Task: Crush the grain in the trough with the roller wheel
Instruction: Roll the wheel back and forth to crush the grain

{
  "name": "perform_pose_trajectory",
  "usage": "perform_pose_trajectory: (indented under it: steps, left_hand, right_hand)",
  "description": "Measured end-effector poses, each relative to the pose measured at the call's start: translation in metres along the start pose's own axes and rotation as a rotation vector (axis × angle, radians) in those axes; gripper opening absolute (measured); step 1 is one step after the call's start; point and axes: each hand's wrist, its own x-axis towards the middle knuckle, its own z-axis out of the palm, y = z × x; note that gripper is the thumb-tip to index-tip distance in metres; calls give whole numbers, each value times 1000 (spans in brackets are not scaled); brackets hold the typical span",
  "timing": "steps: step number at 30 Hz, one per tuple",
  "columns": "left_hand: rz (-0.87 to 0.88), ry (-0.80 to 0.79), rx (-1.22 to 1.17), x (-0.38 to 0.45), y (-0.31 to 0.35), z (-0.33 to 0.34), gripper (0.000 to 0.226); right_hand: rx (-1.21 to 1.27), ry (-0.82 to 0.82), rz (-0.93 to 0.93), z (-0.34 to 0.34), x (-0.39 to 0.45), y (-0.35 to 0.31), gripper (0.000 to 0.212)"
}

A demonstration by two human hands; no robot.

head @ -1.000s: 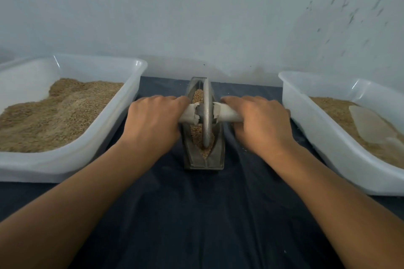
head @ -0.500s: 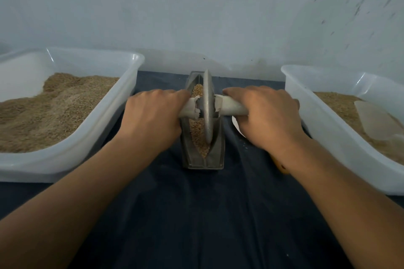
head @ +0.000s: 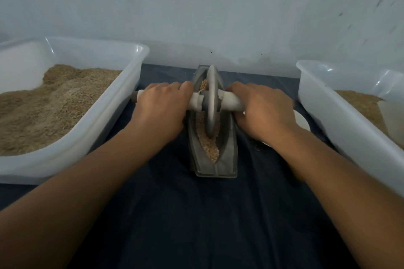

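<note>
Head view: our left hand and right hand grip the roller wheel's axle handle, fingers clenched around it, wheel in the grain-filled trough.

Trough: I see one narrow grey boat-shaped vessel lying lengthwise from 6 to 12 o'clock at centre view. Grain: pale tan kernels, heaped along the channel, thickest toward 6 o'clock. Roller wheel: grey disc, upright on edge in the channel, its pale axle handle crossing from 9 to 3 o'clock.
</note>
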Motion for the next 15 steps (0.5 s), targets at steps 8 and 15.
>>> perform_pose_trajectory:
  steps: [8, 15]
  left_hand:
    - [-113, -39, 37, 45, -12, 29, 67]
    - [-126, -37, 9, 63, -18, 35, 68]
  right_hand:
    - [32, -183, 31, 18, 59, 17, 53]
    - [23, -322, 10, 23, 91, 25, 64]
